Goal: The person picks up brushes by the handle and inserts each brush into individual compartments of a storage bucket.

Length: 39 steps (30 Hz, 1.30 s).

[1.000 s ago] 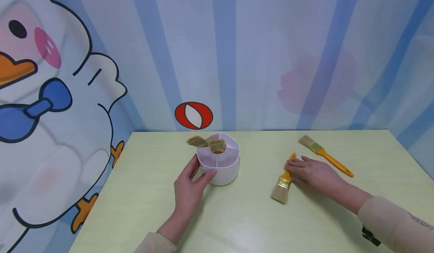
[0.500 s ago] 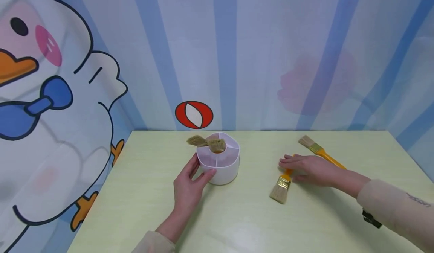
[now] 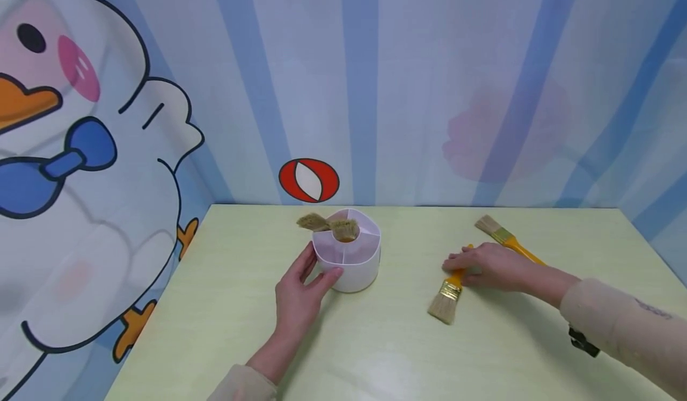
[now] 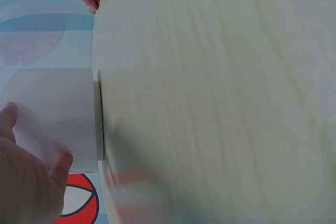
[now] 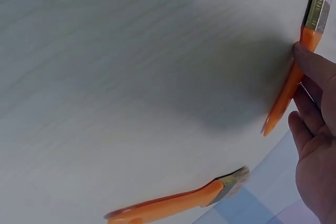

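A white round holder with several compartments (image 3: 356, 275) stands on the table, two brushes' bristle ends (image 3: 344, 230) showing above its rim. My left hand (image 3: 297, 302) holds the holder's left side, thumb at the front and fingers behind; the left wrist view shows the fingertips on its wall. A paintbrush with a yellow-orange handle (image 3: 451, 289) lies to the right, bristles toward me. Around its handle, my right hand (image 3: 496, 268) has thumb and fingers on either side, as the right wrist view shows. Part of the handle is hidden by the fingers.
Another paintbrush (image 3: 504, 237) lies behind the right hand, its handle partly covered by the forearm. The pale table (image 3: 386, 353) ends at the back against a printed blue striped backdrop (image 3: 408, 91) with a cartoon bird on the left.
My right hand has shifted slightly left over the paintbrush's handle, its fingers now closing around it. The left hand and the holder stay where they were.
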Available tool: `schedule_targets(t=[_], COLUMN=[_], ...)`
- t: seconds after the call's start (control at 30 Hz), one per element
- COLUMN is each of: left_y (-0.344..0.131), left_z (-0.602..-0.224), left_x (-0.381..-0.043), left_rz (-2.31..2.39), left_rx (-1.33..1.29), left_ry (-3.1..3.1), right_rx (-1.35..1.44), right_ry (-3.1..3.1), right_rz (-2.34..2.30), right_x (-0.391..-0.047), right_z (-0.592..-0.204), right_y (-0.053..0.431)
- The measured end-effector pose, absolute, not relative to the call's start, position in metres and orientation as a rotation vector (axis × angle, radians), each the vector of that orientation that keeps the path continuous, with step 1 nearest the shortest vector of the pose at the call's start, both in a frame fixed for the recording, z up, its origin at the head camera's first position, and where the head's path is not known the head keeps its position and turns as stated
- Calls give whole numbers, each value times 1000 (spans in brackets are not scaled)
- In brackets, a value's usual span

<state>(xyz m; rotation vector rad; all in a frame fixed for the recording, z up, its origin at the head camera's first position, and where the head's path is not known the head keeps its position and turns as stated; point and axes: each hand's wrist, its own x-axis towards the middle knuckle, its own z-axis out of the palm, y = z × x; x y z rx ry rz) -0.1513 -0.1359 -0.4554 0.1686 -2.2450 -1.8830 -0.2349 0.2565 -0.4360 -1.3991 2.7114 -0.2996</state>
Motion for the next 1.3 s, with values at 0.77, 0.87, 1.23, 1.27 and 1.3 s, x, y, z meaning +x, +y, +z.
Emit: schedule_targets(t=[0.77,0.87,1.23,1.27,1.3], left_y=[-135,-135,-137,-137,-137], left_z=[-457,-457,-458,-458,-459], left_x=[-152,-152,-151,-151,-151], left_rz=[-1844,-1847,-1862,-1862,-1861], left_rx=[171,171,162,162,160], left_ry=[-2267,-2264,-2253,-2254,-2254], right_rx=[-1402,-1389,-1032,-993,-954], right_ry=[2928,2934,2882,2867,2851], right_rz=[-582,-590,-900,-943,-980], right_x=[-217,-216,-211,-211,-210], right_z=[-462,-462,-447,-445,-442], right_y=[255,254,246,244,243])
